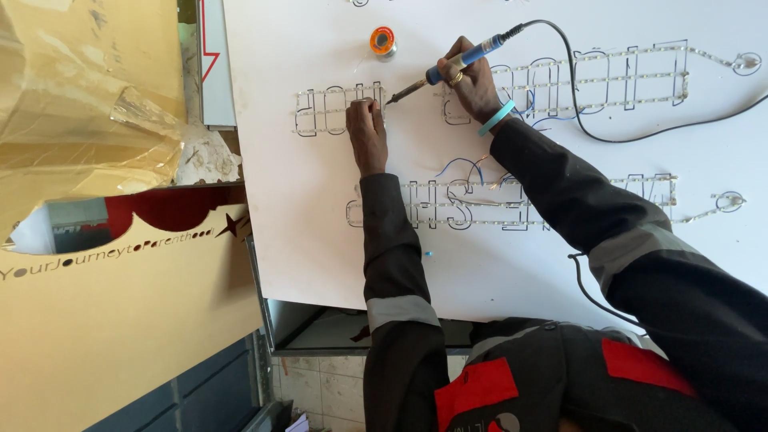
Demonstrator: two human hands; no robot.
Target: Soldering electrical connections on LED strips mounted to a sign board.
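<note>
I am looking down at a white board (320, 240) with LED strips (328, 110) laid along outlined letter shapes. My left hand (366, 128) is reaching straight up the board from a dark sleeve with a grey band, palm down, fingers pressing together flat on the right end of the upper-left strip; it is pinning the strip rather than closing around anything. My right hand (474, 84) is coming in from the right, the forearm slanting up and leftward across the board, wrist bent, a light blue band at the wrist and a ring on one finger. Its fingers are wrapping tight around the blue handle of a soldering iron (448, 66), gripping it like a pen. The iron is tilting down to the left, its tip sitting just beside my left fingertips at the strip's end; I cannot tell whether the tip is touching the strip. The iron's black cable (576, 88) is looping up and away to the right across the board. A small spool (383, 40) of solder is standing on the board above the left hand, apart from both hands. More strips are lying under and beyond my right arm. A tan panel (104, 320) is leaning at the left.
</note>
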